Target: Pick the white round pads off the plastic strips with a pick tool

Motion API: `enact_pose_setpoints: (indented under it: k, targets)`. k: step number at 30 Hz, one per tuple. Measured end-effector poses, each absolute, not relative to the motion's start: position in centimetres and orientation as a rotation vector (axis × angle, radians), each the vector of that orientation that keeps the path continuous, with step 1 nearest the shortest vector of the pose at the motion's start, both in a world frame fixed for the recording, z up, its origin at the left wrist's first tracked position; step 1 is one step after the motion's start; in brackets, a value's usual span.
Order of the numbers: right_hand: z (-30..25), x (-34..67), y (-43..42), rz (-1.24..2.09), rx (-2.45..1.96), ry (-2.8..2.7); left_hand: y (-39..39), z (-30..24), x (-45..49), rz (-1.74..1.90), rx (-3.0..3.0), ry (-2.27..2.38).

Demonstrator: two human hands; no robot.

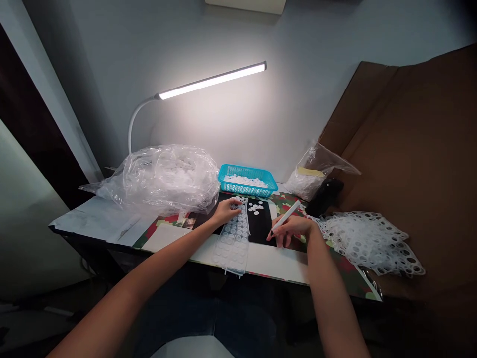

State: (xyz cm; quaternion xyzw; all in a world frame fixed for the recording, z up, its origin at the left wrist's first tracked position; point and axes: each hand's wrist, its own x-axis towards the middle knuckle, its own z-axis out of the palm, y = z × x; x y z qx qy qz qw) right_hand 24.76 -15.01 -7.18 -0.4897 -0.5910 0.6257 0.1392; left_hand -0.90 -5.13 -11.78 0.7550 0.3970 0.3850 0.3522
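Note:
My left hand [225, 210] rests on the far end of a clear plastic sheet of round moulded pieces [234, 238], fingers curled and pinching at its top edge. My right hand [291, 228] is closed round a white pen-like tool [286, 217], its tip pointing down at the black mat [261, 223] just right of the sheet. Several small white discs [255, 207] lie loose on the mat beyond the sheet.
A blue basket [246, 180] of white pieces stands at the back. A large crumpled clear bag [160, 176] lies at the left, a smaller bag [313, 174] at the right. Punched-out white sheets [368, 241] are piled right. A lit desk lamp [212, 79] hangs overhead; brown cardboard [417, 164] stands right.

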Motion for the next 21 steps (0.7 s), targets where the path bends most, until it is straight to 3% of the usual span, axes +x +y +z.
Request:
enact_pose_setpoints:
  k: [6, 12, 21]
  targets:
    - [-8.5, 23.7, -13.6, 1.579, -1.290, -1.609, -5.0, -11.9, -0.8, 0.995, 1.925, 0.959]
    - [-9.4, 21.8, -11.6, 0.846, -1.223, -1.539, -5.3, -11.6, -1.0, 1.000, 1.936, 0.829]
    - [-10.2, 18.4, -11.4, 0.493, -1.220, -1.689, -4.7, -12.2, -1.1, 0.979, 1.953, 0.650]
